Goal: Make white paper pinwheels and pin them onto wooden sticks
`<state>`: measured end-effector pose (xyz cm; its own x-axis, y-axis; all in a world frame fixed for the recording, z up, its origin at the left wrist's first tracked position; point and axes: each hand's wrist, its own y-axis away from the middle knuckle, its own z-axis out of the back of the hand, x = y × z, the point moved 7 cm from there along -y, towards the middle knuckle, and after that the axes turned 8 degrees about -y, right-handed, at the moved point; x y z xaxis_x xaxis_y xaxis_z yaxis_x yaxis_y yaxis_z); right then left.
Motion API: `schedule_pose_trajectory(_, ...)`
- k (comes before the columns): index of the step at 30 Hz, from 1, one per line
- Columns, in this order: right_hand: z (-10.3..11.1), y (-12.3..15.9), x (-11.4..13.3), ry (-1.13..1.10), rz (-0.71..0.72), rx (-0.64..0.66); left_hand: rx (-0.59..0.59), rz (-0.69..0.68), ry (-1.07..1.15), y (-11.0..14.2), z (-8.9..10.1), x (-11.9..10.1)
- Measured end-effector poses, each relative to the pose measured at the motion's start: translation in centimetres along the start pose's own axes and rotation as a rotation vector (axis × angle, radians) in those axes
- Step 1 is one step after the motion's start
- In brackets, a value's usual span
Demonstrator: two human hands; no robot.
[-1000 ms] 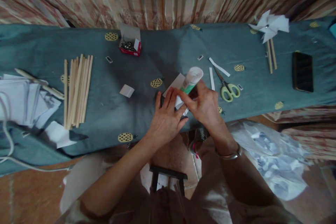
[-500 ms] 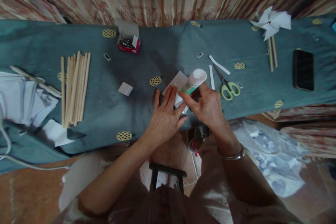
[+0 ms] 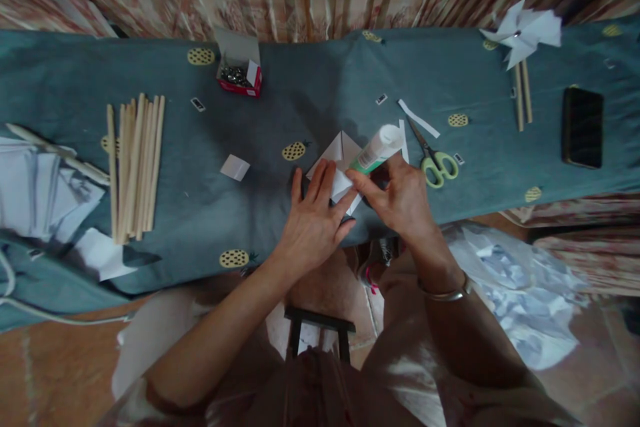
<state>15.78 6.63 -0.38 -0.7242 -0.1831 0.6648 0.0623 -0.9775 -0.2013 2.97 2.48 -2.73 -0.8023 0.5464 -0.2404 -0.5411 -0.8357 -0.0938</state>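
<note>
A white square of paper (image 3: 327,148) with creases and a folded corner lies on the cloth in front of me. My left hand (image 3: 311,220) rests flat on its lower left part, fingers spread, pressing it down. My right hand (image 3: 404,197) grips a white and green glue stick (image 3: 376,148), tilted with its lower end towards the folded paper. My fingers hide the tip, so whether it touches the paper cannot be made out. To the right of that hand lie scissors (image 3: 439,167) with green handles and two thin paper strips (image 3: 419,118).
Wooden sticks (image 3: 135,167) and stacked white papers (image 3: 30,187) lie left. A red box of metal pins (image 3: 240,77) stands open behind. A small paper piece (image 3: 235,167), a paper pinwheel (image 3: 525,33) and a phone (image 3: 583,127) also lie on the cloth.
My right hand has shifted slightly right with the glue stick, which leans further over. More of the paper's far corner shows. My left hand stays on the paper.
</note>
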Motion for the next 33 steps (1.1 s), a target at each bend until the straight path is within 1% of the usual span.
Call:
schedule_pose_trajectory(6, 0.0, -0.4, -0.3, -0.024, -0.026, -0.004, -0.008, 0.003, 0.020, 0.0, -0.1, 0.1)
schedule_pose_trajectory(14, -0.2, -1.0, 0.0, -0.045, -0.023, 0.010, -0.001, 0.004, 0.030, 0.0, 0.1, 0.0)
schedule_pose_trajectory(22, -0.6, -1.3, 0.3, -0.068, -0.028, 0.025, -0.003, -0.002, 0.006, 0.1, -0.2, 0.0)
schedule_pose_trajectory(33, -1.2, -0.9, 0.6, -0.073, -0.005, 0.062, 0.000, 0.005, -0.008, 0.0, -0.2, 0.1)
